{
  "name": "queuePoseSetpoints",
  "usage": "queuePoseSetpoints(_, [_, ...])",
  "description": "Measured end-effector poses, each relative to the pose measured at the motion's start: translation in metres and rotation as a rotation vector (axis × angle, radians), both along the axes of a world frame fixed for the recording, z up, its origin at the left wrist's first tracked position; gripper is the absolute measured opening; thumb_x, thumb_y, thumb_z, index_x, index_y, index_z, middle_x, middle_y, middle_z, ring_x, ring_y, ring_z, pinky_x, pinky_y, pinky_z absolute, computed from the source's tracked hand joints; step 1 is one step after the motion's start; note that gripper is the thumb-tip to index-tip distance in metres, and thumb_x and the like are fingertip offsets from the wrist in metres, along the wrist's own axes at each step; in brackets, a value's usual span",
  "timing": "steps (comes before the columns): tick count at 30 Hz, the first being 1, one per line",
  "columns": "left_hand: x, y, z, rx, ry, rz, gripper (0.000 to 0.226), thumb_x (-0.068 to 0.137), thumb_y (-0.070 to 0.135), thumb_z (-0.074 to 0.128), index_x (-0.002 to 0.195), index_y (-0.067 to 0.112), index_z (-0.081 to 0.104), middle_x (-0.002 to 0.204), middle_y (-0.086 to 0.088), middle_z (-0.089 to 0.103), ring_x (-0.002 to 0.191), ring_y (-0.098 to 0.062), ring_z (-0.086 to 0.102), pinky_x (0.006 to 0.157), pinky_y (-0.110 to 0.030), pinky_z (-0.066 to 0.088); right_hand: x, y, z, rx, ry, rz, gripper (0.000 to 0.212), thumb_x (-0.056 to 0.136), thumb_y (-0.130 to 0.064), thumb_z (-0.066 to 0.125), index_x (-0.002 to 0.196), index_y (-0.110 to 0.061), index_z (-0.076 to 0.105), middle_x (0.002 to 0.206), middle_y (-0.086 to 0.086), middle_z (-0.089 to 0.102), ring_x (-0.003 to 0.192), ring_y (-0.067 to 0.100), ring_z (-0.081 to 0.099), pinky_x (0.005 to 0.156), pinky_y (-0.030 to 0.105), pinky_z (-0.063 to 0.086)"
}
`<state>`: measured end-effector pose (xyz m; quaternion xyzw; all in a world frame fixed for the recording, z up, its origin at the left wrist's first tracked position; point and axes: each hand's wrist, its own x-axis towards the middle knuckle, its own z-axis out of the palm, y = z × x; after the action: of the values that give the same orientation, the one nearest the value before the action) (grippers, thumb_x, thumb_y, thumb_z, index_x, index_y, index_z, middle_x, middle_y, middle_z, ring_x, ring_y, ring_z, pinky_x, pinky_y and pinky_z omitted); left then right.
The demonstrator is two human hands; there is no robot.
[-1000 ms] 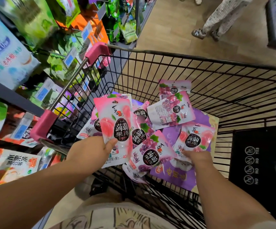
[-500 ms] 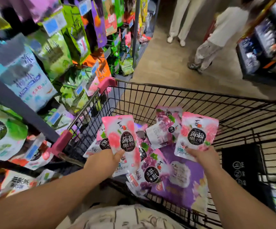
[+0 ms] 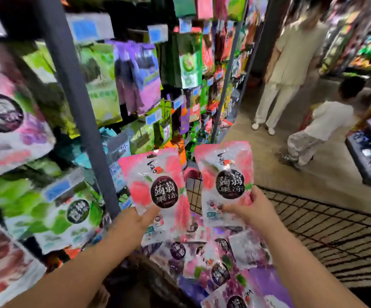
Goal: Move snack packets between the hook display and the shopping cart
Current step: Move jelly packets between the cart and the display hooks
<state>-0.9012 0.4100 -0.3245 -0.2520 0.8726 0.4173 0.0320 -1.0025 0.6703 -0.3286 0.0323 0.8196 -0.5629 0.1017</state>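
Pink packets (image 3: 155, 181) have risen above the cart (image 3: 318, 225).

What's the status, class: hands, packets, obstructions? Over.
Left hand grips left pink packet. Right hand grips right pink packet. Both held above cart, near hook display. Grey post stands close left.

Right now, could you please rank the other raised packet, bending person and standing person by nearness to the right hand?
1. Other raised packet, just left of right hand.
2. Bending person, right, across the aisle.
3. Standing person, farther up the aisle.
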Motion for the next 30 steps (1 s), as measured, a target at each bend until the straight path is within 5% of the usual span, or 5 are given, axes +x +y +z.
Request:
queuePoseSetpoints(5, [0.029,-0.048,0.066,-0.013,0.21,0.186,0.043,0.094,0.044,0.051,0.079,0.006,0.062,0.077,-0.009,0.06,0.077,-0.025,0.059,0.07,-0.031,0.041,0.005,-0.076,0.063,-0.111,0.147,0.178,0.059,0.061,0.004,0.088,0.109,-0.009,0.056,0.09,-0.007,0.066,0.058,-0.017,0.058,0.052,0.002,0.041])
queuePoseSetpoints(9, [0.056,-0.074,0.113,-0.099,0.371,0.36,0.055,0.091,0.045,0.055,0.05,0.014,0.037,0.048,0.0,0.036,0.049,-0.014,0.035,0.056,-0.037,0.023,0.006,-0.131,0.104,-0.174,0.266,0.365,0.069,0.05,-0.01,0.095,0.108,-0.011,0.058,0.097,0.005,0.071,0.082,0.009,0.068,0.063,0.014,0.053])
queuePoseSetpoints(12, [0.073,-0.095,0.136,-0.036,0.53,0.461,0.063,0.084,0.056,0.06,0.056,0.002,0.048,0.053,-0.006,0.045,0.053,-0.022,0.041,0.051,-0.03,0.028,0.007,-0.164,0.131,-0.215,0.348,0.486,0.066,0.046,-0.026,0.095,0.102,-0.026,0.06,0.098,0.001,0.073,0.091,0.02,0.071,0.076,0.036,0.06])
queuePoseSetpoints(23, [0.121,-0.134,0.21,-0.175,0.791,0.529,0.067,0.073,0.062,0.055,0.056,-0.003,0.05,0.053,-0.02,0.047,0.046,-0.016,0.041,0.048,-0.027,0.027,0.022,-0.26,0.206,-0.485,0.516,0.668,0.069,0.036,-0.036,0.089,0.098,-0.04,0.061,0.103,-0.006,0.072,0.099,0.016,0.069,0.087,0.04,0.056])
queuePoseSetpoints(30, [0.132,-0.141,0.235,-0.216,0.896,0.563,0.041,0.087,0.037,0.064,0.056,0.011,0.055,0.04,0.01,0.049,0.041,0.0,0.044,0.045,-0.017,0.028,0.024,-0.277,0.24,-0.631,0.576,0.737,0.081,0.035,-0.033,0.09,0.108,-0.031,0.058,0.107,0.001,0.072,0.101,0.022,0.07,0.089,0.048,0.056])
